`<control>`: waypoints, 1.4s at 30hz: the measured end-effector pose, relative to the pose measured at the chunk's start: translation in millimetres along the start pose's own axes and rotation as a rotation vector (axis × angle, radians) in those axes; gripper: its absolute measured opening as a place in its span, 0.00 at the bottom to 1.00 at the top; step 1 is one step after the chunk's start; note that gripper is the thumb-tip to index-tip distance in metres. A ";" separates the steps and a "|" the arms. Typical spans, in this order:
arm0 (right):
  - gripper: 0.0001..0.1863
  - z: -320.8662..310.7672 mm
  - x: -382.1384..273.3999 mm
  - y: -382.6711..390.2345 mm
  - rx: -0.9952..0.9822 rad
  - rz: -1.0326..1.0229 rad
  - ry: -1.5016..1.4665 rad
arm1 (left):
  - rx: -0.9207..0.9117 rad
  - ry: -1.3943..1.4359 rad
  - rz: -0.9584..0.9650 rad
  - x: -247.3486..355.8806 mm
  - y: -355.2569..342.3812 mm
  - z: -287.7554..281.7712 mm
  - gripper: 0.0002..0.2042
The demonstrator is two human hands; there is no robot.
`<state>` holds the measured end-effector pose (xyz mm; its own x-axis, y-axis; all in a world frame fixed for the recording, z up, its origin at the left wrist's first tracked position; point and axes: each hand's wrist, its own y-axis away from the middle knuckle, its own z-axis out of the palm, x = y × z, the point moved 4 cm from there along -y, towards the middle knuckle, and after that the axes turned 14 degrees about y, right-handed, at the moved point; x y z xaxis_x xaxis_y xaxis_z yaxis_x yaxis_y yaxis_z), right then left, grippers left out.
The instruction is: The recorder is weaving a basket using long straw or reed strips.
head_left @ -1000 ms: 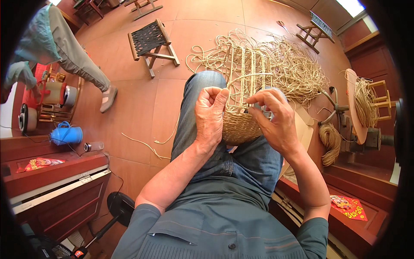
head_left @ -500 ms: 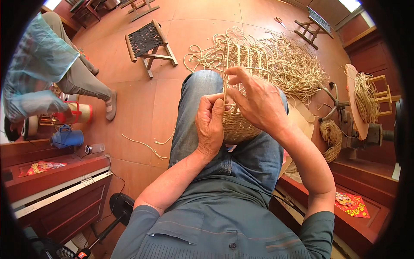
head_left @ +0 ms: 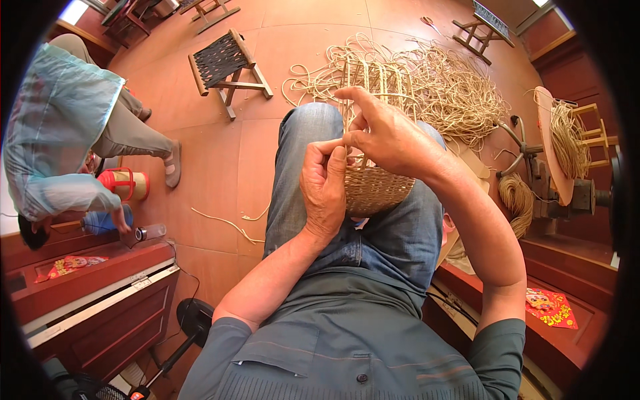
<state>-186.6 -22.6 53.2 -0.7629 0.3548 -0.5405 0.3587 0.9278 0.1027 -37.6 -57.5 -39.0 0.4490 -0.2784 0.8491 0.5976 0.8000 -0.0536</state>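
Note:
A partly woven straw-coloured basket (head_left: 377, 192) rests between my thighs, its tightly woven wall below and tall loose uprights above. My left hand (head_left: 323, 188) is closed at its left corner, thumb and forefinger pinching the cord at the weaving edge. Just above, my right hand (head_left: 392, 139) reaches across the top, its thumb beside my left fingertips. Its bent forefinger hooks round an upright cord (head_left: 346, 75) at that corner. The exact grip of the right fingers is partly hidden by the hand itself.
Loose cord (head_left: 460, 100) lies heaped on the floor beyond my knees. Nearby stand a folding stool (head_left: 223, 61) and a round board (head_left: 555, 147) with coiled cord. At left, a person in a light-blue smock (head_left: 60, 113) bends near a red thermos (head_left: 127, 183) and a clear bottle (head_left: 152, 231).
My right hand has shifted up and left, its forefinger now at the corner upright. The left hand keeps its place. The person at left has bent lower, a hand now near the clear bottle.

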 end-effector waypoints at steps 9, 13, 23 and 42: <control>0.21 4.0 -13.2 30.7 0.164 -0.014 0.062 | 0.041 0.309 -0.169 0.8 4.5 -3.9 0.08; 0.17 0.5 -12.7 20.9 0.070 -0.050 0.146 | 0.067 0.518 -0.322 1.4 7.9 -3.8 0.07; 0.13 -2.2 -13.7 21.9 0.086 -0.042 0.163 | 0.009 0.548 -0.368 2.5 4.6 -9.4 0.08; 0.08 9.2 -19.8 68.1 0.302 -0.264 0.159 | -0.042 0.634 -0.497 -3.5 1.1 -16.8 0.06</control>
<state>-142.1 32.5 63.2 -0.9147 0.1447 -0.3773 0.2630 0.9221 -0.2837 -27.4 -64.5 -50.9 0.4080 -0.8553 0.3195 0.8455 0.4860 0.2212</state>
